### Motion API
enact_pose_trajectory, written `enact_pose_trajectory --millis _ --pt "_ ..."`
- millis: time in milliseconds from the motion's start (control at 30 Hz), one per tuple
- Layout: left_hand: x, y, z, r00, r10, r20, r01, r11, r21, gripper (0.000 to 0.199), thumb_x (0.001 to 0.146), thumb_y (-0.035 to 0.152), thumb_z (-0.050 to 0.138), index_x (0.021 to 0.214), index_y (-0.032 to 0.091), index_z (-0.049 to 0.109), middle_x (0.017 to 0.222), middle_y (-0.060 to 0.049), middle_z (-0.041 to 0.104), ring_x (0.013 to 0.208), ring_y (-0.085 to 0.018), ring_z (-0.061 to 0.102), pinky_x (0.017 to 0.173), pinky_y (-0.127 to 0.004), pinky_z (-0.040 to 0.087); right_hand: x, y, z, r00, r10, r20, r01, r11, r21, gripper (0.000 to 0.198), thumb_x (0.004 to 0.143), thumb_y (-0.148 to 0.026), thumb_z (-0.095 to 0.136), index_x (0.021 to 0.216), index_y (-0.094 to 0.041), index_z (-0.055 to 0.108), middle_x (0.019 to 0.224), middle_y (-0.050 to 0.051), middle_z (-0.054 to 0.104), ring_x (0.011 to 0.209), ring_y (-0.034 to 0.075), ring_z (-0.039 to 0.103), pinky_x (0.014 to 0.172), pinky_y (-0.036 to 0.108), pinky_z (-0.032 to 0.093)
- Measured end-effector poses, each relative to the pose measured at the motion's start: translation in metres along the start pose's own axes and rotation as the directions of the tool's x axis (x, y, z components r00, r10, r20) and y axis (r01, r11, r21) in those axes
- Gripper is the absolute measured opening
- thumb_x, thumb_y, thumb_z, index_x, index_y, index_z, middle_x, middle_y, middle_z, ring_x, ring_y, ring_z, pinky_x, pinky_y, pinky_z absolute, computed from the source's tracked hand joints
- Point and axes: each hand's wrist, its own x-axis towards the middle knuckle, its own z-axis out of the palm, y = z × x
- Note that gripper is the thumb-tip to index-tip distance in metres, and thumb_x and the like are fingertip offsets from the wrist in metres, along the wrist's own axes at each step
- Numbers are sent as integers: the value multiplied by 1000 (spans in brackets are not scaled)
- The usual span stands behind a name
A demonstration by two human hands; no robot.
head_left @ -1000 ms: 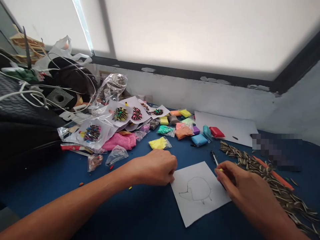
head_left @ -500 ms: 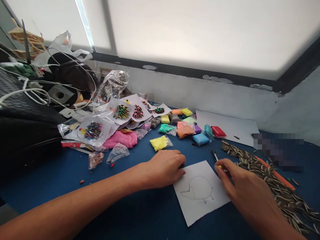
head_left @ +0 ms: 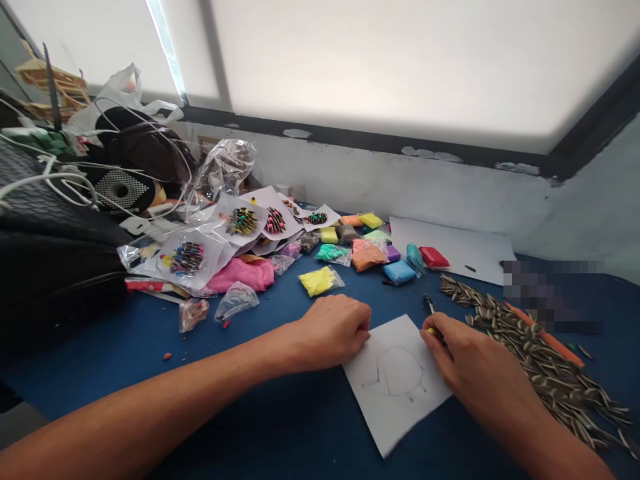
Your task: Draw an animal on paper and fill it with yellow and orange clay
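A white sheet of paper [head_left: 400,420] lies tilted on the blue table, bearing a pencil-like outline of a round animal with a pointed snout and short legs. At its upper left edge my left hand [head_left: 337,333] is closed, thumb and curled fingers against the paper; the fingers' inner side is hidden. My right hand [head_left: 480,363] hovers at the sheet's right edge, pinching a small yellow piece [head_left: 434,331] between thumb and fingers. Just beyond those fingertips is a dark, slim pen [head_left: 429,305]. Striped sunflower seeds [head_left: 540,360] spread in a heap beside my right hand.
Packets of coloured clay, among them a yellow one [head_left: 317,281], a blue one [head_left: 400,272] and a red one [head_left: 434,257], lie behind the paper. Bagged seed-decorated cards [head_left: 187,260], a pink cloth [head_left: 245,275] and an orange strip [head_left: 547,337] are also there.
My right hand has shifted slightly left with the yellow piece. The sheet has turned a little. The view has also moved slightly.
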Motion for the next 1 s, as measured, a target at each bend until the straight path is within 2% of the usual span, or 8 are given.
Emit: enact_pose_trajectory --millis 133,333,500,567,667,767,867,1000 --pt "11 1 -3 999 18 -47 -18 1000 -11 20 87 22 54 104 19 64 103 -5 66 94 -20 62 78 -30 46 1 3 -1 1000 1 21 -2 1000 24 26 90 -40 38 82 -26 58 60 1 66 53 20 65 48 28 37" --pt "43 17 3 993 114 8 -114 993 -4 28 85 28 60 112 20 63 111 -8 61 104 -24 58 85 -33 46 3 7 1 1000 21 7 -21 1000 2 22 87 -37 39 81 -25 57 59 3 67 55 24 67 49 30 37" --pt "63 21 10 994 99 34 -98 994 -45 14 83 25 61 94 19 67 102 -5 64 94 -21 60 77 -30 46 2 5 2 1000 17 -10 -17 1000 4 22 87 -36 39 79 -24 55 65 5 69 58 25 67 49 29 35" --pt "63 19 9 995 98 37 -95 993 -71 8 82 23 61 86 20 67 97 -3 66 89 -18 61 74 -27 45 1 5 2 1000 15 -26 -15 1000 16 22 87 -36 39 77 -24 55 62 4 67 55 24 66 48 29 33" --pt "60 14 5 996 83 27 -80 991 -110 7 82 19 59 85 19 65 90 0 68 83 -15 61 67 -23 43 1 4 -1 998 10 -60 -6 998 62 24 87 -38 39 77 -24 56 61 4 66 53 22 64 49 29 34" --pt "57 7 1 999 35 -9 -36 991 -126 8 82 18 56 86 19 63 87 0 69 79 -15 62 61 -23 42 0 0 -6 996 2 -88 11 990 143 26 88 -40 41 82 -24 61 67 3 68 56 20 64 51 29 41" --pt "55 -1 0 997 -34 -76 26 994 -108 9 81 17 54 84 19 62 87 -2 68 80 -17 62 63 -25 42 -1 -4 -10 996 -2 -91 23 973 229 26 88 -39 46 92 -24 67 76 2 72 61 17 66 52 27 46" --pt "55 -9 4 985 -92 -143 80 993 -86 12 81 18 50 84 19 62 86 -3 68 80 -19 62 67 -28 44 -2 -8 -9 998 -12 -61 30 957 289 28 88 -39 47 95 -23 70 78 1 74 57 14 64 48 25 47"
